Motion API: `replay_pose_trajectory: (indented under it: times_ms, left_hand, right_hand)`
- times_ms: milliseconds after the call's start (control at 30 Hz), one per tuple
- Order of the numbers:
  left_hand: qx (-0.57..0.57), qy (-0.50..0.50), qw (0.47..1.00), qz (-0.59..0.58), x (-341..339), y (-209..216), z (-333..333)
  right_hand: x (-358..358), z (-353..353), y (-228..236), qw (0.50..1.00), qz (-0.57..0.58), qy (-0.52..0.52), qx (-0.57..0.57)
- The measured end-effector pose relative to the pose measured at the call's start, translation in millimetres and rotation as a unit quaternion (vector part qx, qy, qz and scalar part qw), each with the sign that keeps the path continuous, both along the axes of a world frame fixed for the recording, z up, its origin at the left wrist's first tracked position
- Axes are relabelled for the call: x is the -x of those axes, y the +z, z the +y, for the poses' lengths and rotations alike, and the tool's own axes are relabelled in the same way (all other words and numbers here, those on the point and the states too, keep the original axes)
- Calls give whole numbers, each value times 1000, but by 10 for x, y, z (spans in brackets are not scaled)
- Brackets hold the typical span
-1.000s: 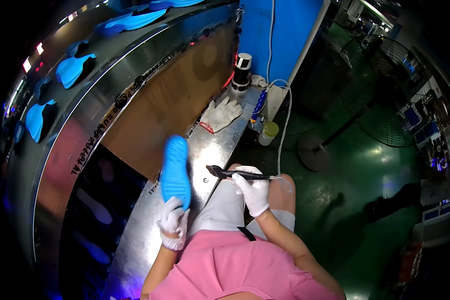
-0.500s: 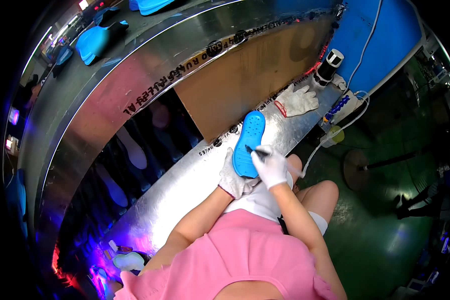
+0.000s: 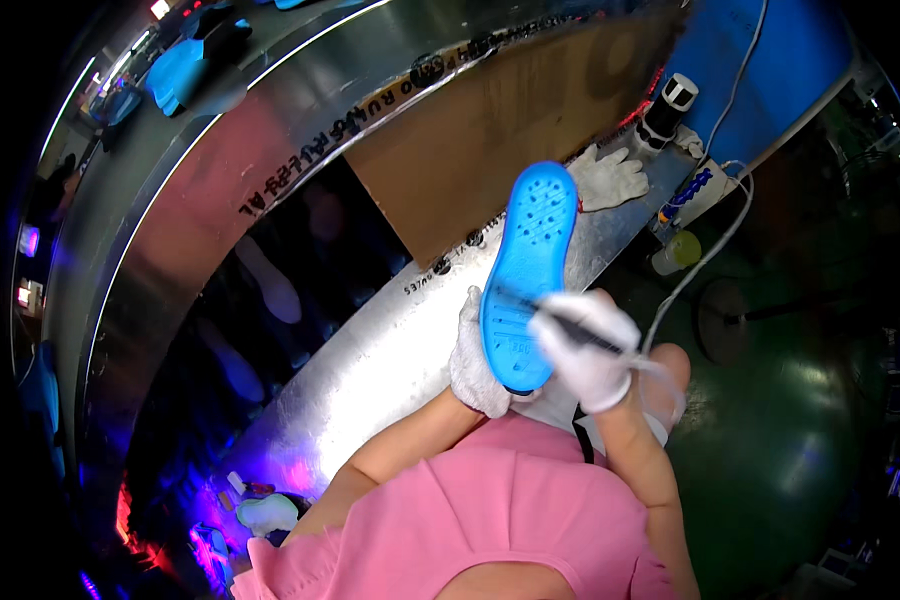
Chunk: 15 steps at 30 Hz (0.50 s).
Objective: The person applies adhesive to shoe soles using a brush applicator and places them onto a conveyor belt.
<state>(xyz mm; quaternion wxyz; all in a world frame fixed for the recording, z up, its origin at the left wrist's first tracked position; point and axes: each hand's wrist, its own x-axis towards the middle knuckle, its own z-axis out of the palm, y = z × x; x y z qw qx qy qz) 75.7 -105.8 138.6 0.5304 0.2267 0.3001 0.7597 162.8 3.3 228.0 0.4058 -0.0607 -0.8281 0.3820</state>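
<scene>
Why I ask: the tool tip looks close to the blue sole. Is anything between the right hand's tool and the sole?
Nothing visible does. The right hand holds the dark tool with its tip right at the blue sole, which the left hand holds up from below. Motion blur hides whether the tip actually touches.

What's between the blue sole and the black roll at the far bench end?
In the head view, a spare white glove lies on the metal bench between the blue sole and the black roll.
</scene>
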Motion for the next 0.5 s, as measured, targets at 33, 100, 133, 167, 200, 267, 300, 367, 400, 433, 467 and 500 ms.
replay_pose_trajectory:
  times_ms: [33, 100, 133, 167, 200, 267, 300, 367, 400, 433, 467, 500]
  left_hand:
    - [-28, -28, 993, -111, -31, 27, -16]
    - [-65, -70, 932, -349, -103, 32, -103]
    - [3, 45, 969, -244, -121, -69, -61]
    - [-9, 59, 965, -254, -106, -154, -77]
    - [-62, 34, 948, -311, -79, -126, -94]
    - [-154, -20, 904, -398, -11, -98, -83]
    - [-130, -12, 924, -359, -12, -18, -75]
    - [-61, 39, 964, -254, -87, 12, -59]
    - [-62, 40, 970, -233, -46, -42, -39]
    - [-76, 8, 964, -254, -31, -25, -19]
    - [-90, -24, 957, -273, -2, -5, 8]
    - [-103, -53, 950, -290, 28, 6, 9]
  right_hand:
    - [22, 49, -44, 996, 14, -84, 24]
    - [-26, 91, 49, 989, 28, -27, -145]
    - [-83, 11, 112, 988, -17, 32, -147]
    - [-117, -69, 136, 983, -63, 90, -149]
    - [-128, -103, 101, 982, -28, 129, -139]
    - [-134, -83, 19, 996, -32, 87, 3]
    - [-135, -85, 21, 988, -38, 46, 145]
    - [-126, -28, 90, 1000, -2, -5, -27]
    - [-137, -66, 106, 995, -16, 51, -88]
    - [-206, -145, 146, 983, -33, 99, -151]
    - [-254, -257, 149, 984, -61, 91, -143]
    - [-274, -254, 201, 987, -74, 122, -73]
